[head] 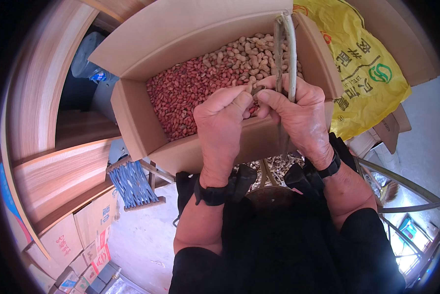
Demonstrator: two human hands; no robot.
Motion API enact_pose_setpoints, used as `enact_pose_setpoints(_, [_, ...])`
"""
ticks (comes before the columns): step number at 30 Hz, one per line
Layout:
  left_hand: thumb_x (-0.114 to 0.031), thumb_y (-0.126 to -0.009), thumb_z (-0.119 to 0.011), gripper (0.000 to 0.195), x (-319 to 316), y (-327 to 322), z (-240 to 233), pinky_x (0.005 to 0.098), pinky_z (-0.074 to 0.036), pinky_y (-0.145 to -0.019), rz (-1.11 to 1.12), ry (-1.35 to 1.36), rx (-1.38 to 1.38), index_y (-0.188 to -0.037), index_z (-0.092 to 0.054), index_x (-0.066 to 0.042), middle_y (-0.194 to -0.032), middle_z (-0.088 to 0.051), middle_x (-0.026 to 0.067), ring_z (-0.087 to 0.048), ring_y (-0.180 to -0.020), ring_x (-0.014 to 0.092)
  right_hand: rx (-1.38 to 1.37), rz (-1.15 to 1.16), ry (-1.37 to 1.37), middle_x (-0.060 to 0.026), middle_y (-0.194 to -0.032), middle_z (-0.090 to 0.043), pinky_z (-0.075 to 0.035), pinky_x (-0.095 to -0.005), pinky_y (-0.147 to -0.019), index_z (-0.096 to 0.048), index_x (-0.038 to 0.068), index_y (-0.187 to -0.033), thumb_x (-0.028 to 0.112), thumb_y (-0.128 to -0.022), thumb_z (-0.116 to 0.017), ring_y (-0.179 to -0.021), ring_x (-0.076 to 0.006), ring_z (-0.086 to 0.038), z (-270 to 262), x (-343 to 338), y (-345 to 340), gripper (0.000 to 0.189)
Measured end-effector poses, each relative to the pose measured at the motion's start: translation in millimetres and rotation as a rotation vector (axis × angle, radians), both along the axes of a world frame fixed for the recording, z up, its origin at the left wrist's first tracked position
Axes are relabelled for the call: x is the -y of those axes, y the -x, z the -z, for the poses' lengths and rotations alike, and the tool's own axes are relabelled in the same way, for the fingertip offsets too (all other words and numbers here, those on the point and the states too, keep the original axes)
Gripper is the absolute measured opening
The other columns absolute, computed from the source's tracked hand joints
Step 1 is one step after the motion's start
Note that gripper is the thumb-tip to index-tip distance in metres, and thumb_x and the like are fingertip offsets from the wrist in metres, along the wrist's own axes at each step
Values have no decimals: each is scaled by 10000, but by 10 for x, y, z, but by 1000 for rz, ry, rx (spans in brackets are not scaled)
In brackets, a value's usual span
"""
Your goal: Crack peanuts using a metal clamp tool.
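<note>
My left hand (223, 121) and my right hand (297, 110) meet over the near side of an open cardboard box (131, 110). Fingertips of both pinch a small peanut pod (256, 90), partly hidden by the fingers. A folded wooden stick or split stem (292, 55) stands up by my right hand, running past its fingers; how it is held is unclear. Inside the box, red-skinned shelled peanuts (183, 88) fill the left and middle, and unshelled peanuts (256, 55) lie heaped at the back right.
A yellow printed plastic sack (370, 70) lies right of the box. Broken shells (278, 165) show below it. At left are a wooden shelf (76, 158), a clear plastic bottle (86, 55) and a small stool with a woven blue seat (133, 183). Cardboard cartons (62, 242) stand lower left.
</note>
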State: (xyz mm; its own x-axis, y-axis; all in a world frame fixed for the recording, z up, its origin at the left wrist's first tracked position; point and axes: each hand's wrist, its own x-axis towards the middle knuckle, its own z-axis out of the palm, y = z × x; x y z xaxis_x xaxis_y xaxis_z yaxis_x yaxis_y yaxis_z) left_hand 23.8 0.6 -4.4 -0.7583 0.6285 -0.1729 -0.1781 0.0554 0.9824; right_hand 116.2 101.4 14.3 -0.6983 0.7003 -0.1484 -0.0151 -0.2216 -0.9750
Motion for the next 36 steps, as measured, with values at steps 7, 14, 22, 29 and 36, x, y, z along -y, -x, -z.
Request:
enact_pose_setpoints(7, [-133,-898,-643,206,-4,75,-64,168,-309,-449,-94,-129,282,-1041,-670,12,-761,-615,29,-473,-590,34,24,15,-17,16,-669,-591,-413,-191,-494,-666,11,-928,5,-833,-669,-547,-35,-507,-6,-69,-35,95])
enact_pose_setpoints(14, [-117,-889,-643,188,55,150,-77,164,-339,-455,4,-115,290,-1024,-676,10,-746,-621,24,-506,-587,47,167,25,-307,35,-682,-548,-384,-211,-507,-666,26,-929,3,-807,-679,-587,-23,-439,48,-34,-30,124])
enact_pose_setpoints(22, [-96,-888,-628,179,50,134,-59,169,-352,-460,110,13,155,-1022,-676,14,-724,-615,18,-529,-610,49,118,-16,-172,1,-760,-587,-446,-224,-602,-652,18,-945,-5,-817,-671,-652,-63,-519,57,-59,-26,131])
enact_pose_setpoints(29, [-95,-896,-605,190,46,135,-8,169,-372,-476,199,-17,-1,-1024,-671,29,-745,-634,34,-531,-629,60,61,-115,-316,6,-773,-598,-440,-190,-595,-658,27,-944,6,-833,-666,-638,-47,-528,91,-87,3,113])
enact_pose_setpoints(36, [-393,-991,-464,514,51,246,-80,169,-370,-430,31,-274,440,-1259,-498,44,-962,-663,129,-525,-604,82,-76,-617,237,10,-698,-605,-337,-177,-473,-688,1,-969,93,-824,-703,-511,-27,-446,-206,-159,-134,173])
